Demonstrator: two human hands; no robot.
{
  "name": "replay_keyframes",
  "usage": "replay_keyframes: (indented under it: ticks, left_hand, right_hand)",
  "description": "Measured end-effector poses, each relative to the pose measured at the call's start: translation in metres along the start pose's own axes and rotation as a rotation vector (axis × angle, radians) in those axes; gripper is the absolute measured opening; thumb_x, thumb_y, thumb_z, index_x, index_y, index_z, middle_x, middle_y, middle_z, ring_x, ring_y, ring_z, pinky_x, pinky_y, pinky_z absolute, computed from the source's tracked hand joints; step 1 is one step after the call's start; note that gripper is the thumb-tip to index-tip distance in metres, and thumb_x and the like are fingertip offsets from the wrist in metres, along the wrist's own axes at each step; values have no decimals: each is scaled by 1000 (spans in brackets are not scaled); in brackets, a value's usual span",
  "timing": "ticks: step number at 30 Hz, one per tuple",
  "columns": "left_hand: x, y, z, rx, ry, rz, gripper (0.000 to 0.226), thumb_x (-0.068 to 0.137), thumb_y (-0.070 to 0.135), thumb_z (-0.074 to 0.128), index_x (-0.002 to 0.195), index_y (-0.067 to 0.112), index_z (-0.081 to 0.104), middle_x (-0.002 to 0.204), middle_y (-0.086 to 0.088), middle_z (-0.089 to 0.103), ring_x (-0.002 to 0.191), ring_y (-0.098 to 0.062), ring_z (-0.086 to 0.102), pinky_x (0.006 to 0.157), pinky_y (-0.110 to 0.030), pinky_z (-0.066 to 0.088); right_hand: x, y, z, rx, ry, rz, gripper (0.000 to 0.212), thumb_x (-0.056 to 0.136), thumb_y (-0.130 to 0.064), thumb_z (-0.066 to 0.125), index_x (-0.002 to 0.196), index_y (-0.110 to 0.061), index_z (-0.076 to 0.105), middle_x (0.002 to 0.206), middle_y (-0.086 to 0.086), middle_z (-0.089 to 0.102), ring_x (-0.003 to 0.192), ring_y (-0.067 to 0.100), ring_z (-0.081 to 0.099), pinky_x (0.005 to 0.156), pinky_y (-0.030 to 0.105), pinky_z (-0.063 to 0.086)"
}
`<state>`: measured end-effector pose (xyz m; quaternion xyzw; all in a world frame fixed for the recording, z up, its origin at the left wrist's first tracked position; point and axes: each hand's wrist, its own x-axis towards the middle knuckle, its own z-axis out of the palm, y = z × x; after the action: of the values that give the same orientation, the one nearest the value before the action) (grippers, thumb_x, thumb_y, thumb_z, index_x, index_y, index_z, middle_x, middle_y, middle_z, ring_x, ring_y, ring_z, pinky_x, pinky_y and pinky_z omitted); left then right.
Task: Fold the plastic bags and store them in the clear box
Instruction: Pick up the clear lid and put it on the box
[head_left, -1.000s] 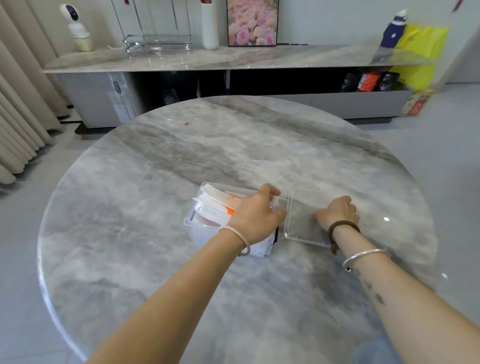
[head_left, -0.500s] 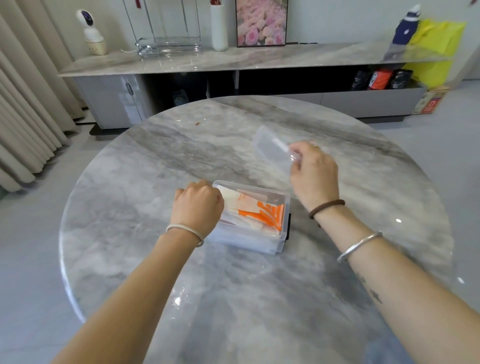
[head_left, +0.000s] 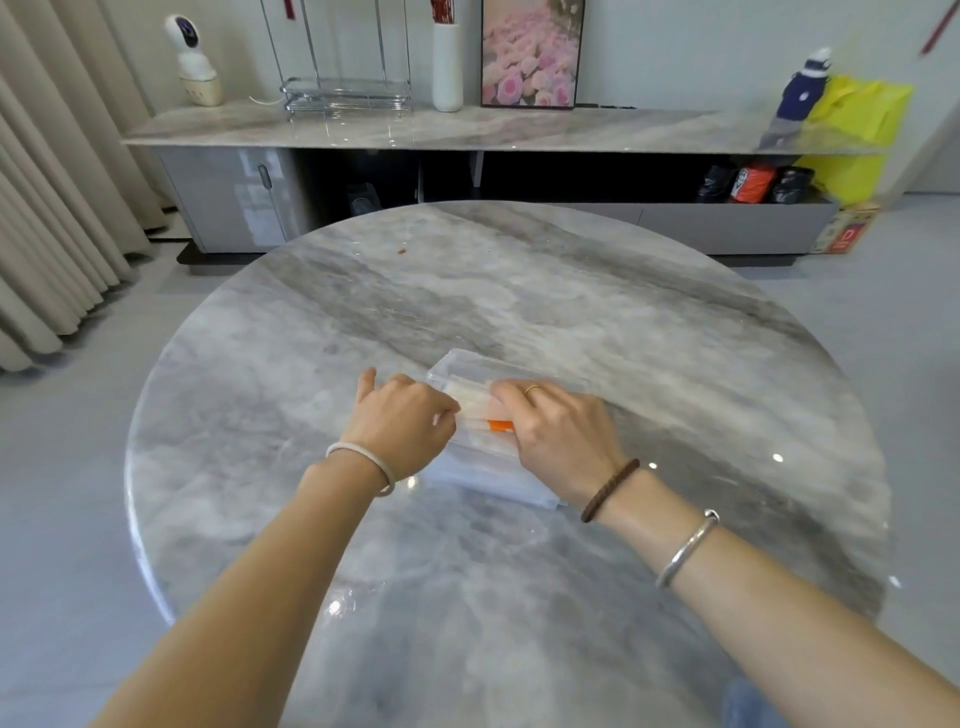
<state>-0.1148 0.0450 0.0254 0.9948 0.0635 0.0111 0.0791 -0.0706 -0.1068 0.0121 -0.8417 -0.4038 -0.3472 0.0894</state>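
A clear box (head_left: 485, 475) stands on the marble table (head_left: 597, 332), just in front of me. Folded white and orange plastic bags (head_left: 497, 426) show inside it between my hands. A clear lid (head_left: 467, 366) lies over the top of the box. My left hand (head_left: 400, 428) grips the box's left end with curled fingers. My right hand (head_left: 563, 439) lies over the right part of the lid and holds it down on the box, hiding that side.
The table is round; floor shows past its edge on the left and right. Behind it runs a long sideboard (head_left: 467, 130) carrying a wire rack (head_left: 345, 93), a white vase (head_left: 447, 67) and a flower picture (head_left: 530, 52). A yellow bag (head_left: 857, 119) sits at the far right.
My right hand lifted the lid from the table right of the box and has brought it down onto the box. My left hand shifted from the box's top to its left end.
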Motion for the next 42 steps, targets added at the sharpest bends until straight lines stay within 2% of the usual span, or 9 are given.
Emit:
replay_keyframes:
  ticks: [4, 9, 13, 17, 23, 29, 34, 37, 42]
  left_hand:
    - [-4, -12, -12, -528, 123, -184, 25, 86, 22, 54, 90, 11, 76, 90, -9, 73, 96, -25, 62, 79, -24, 43]
    - [-4, -25, -14, -882, 217, -394, 25, 83, 12, 52, 63, 14, 65, 71, -6, 68, 73, -22, 66, 81, -29, 47]
    - [2, -24, -3, -852, 123, -437, 25, 89, 17, 51, 66, 20, 59, 84, -10, 68, 86, -27, 65, 87, -36, 49]
    - [9, -21, 5, -839, -19, -442, 26, 90, 24, 51, 71, 8, 62, 78, -15, 59, 78, -26, 55, 87, -44, 50]
    - [7, -18, -3, -1136, -98, -549, 21, 92, 15, 52, 76, 6, 60, 74, -10, 57, 68, -20, 56, 53, -25, 51]
    - [7, -20, 0, -1119, -109, -520, 21, 88, 1, 55, 108, -3, 63, 81, -11, 57, 77, -22, 56, 47, -18, 52]
    - [8, -19, 1, -1133, -120, -533, 19, 87, -2, 56, 105, -1, 63, 85, -13, 57, 71, -21, 54, 41, -17, 51]
    - [9, -20, 2, -1164, -130, -564, 15, 86, -2, 57, 100, -2, 62, 83, -12, 56, 68, -19, 53, 40, -19, 51]
    - [11, -21, 5, -1235, -129, -603, 16, 87, -3, 56, 72, 1, 55, 76, -11, 54, 63, -18, 53, 55, -29, 54]
  right_hand:
    - [-5, 1, 2, 25, 32, -13, 26, 77, -14, 45, 75, -14, 71, 68, -4, 69, 57, 13, 66, 33, 17, 36]
    - [-17, 2, 13, 9, 20, -94, 16, 63, -6, 75, 75, -14, 70, 71, -3, 70, 62, 13, 67, 35, 19, 42]
    - [-21, 1, 13, 18, 20, -138, 21, 80, -16, 50, 78, -13, 71, 76, -1, 71, 69, 13, 69, 39, 21, 47]
    - [-23, -1, 13, 21, 11, -168, 24, 80, -19, 49, 81, -13, 72, 76, -1, 72, 68, 14, 69, 40, 21, 48]
    - [-19, -11, 9, 13, 45, -215, 20, 80, -16, 52, 77, -15, 72, 71, -3, 70, 64, 13, 67, 45, 22, 47]
    - [-24, -14, 11, 52, 17, -239, 23, 80, -19, 51, 76, -13, 72, 74, -1, 71, 64, 15, 67, 48, 23, 50]
    - [-27, -10, 11, 115, -40, -221, 25, 76, -22, 50, 78, -13, 74, 81, -1, 74, 69, 15, 70, 45, 21, 50]
    - [-27, -8, 9, 116, -51, -217, 15, 62, -12, 72, 77, -13, 74, 79, -1, 73, 69, 14, 70, 47, 19, 51]
    - [-18, -6, 12, 163, -159, -134, 42, 35, -4, 86, 72, -14, 69, 71, -2, 69, 62, 16, 67, 53, 19, 44]
